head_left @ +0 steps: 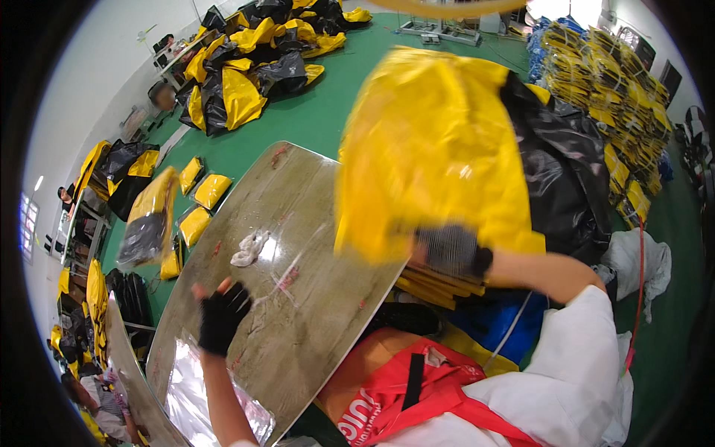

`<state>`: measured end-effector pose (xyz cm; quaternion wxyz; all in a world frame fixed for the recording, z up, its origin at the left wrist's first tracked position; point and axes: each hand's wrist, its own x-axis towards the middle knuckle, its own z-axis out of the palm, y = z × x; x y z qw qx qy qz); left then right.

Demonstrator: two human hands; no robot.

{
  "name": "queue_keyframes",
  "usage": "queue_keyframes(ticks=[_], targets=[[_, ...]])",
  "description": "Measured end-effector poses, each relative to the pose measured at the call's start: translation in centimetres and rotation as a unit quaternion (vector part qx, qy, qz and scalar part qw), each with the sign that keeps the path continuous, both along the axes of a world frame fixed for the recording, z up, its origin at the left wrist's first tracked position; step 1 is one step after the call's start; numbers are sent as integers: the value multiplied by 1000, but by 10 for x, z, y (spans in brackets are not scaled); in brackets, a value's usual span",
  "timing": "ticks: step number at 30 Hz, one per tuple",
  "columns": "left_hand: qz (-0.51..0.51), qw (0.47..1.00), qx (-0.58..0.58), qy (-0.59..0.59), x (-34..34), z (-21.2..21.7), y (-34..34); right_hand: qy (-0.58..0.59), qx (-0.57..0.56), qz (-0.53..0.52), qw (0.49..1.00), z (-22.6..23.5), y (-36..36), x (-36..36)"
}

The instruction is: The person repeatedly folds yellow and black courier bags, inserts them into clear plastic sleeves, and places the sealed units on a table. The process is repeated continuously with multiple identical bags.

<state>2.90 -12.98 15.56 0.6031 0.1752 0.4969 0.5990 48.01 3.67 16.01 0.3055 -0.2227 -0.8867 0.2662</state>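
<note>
My right hand (447,252), in a dark glove with bare fingertips, grips the lower edge of a large yellow-and-black waterproof sheet (439,141). The sheet is raised over the table's right side, and motion smears its lower left edge. My left hand (226,316), in a black fingerless glove, hangs over the left part of the table (320,298) with fingers spread and nothing held. Beyond it, a clear-wrapped yellow-and-black package (149,217) shows blurred, seemingly in mid-air. A crumpled white cloth (249,248) and shiny clear plastic bags (195,398) lie on the table.
Several wrapped yellow packages (211,191) lie on the green floor past the table's left edge. A heap of yellow-and-black sheets (242,82) is farther back. Bundled stacks (603,89) stand at the far right. Another person (104,398) sits at the lower left.
</note>
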Motion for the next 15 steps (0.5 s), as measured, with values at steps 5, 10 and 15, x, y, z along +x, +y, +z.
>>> queue_keyframes(ticks=[5,10,15], targets=[[-163,985,44,-41,80,-5,96,1,-66,327,943,-56,-215,-29],[-5,959,57,276,41,-20,62,-102,44,497,861,-96,-243,-90],[49,852,65,517,-38,39,-93,153,207,208,944,-42,-126,-167]])
